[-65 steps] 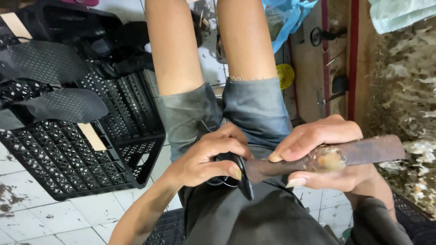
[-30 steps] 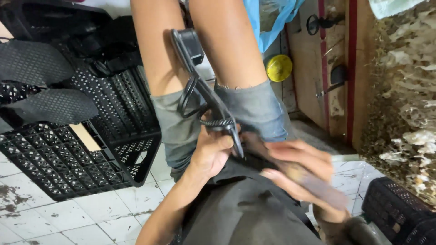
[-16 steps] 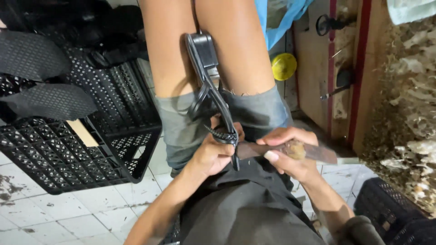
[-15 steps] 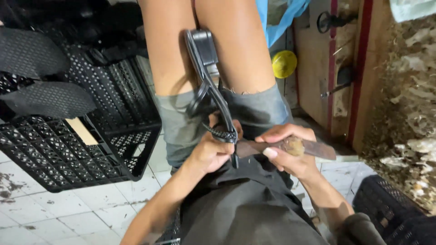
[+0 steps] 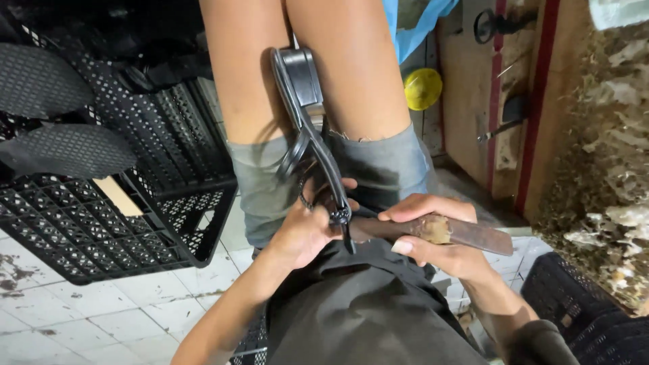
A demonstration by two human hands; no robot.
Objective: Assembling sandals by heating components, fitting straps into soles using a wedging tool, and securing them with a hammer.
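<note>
My left hand [image 5: 304,230] is closed around the jaw end of a black plier-like tool [image 5: 307,115]. Its long handles point up between my knees. The jaws [image 5: 341,220] meet the near end of a flat brown strip [image 5: 473,235] with a yellowish patch. My right hand [image 5: 443,247] grips that strip, thumb on top and fingers under, holding it roughly level across my lap. Both hands rest over my grey shorts [image 5: 385,169] and a dark cloth [image 5: 358,311].
Black plastic crates [image 5: 101,230] with black perforated pieces [image 5: 67,149] stand at left on a white tiled floor [image 5: 101,311]. Another black crate [image 5: 574,304] sits at lower right. A yellow round lid [image 5: 422,88] and a wooden panel [image 5: 473,101] are behind.
The tool's handles have swung up from low over my lap and now stand between my knees. The strip tilted downward, then came back level. In the last half second both hands barely moved.
</note>
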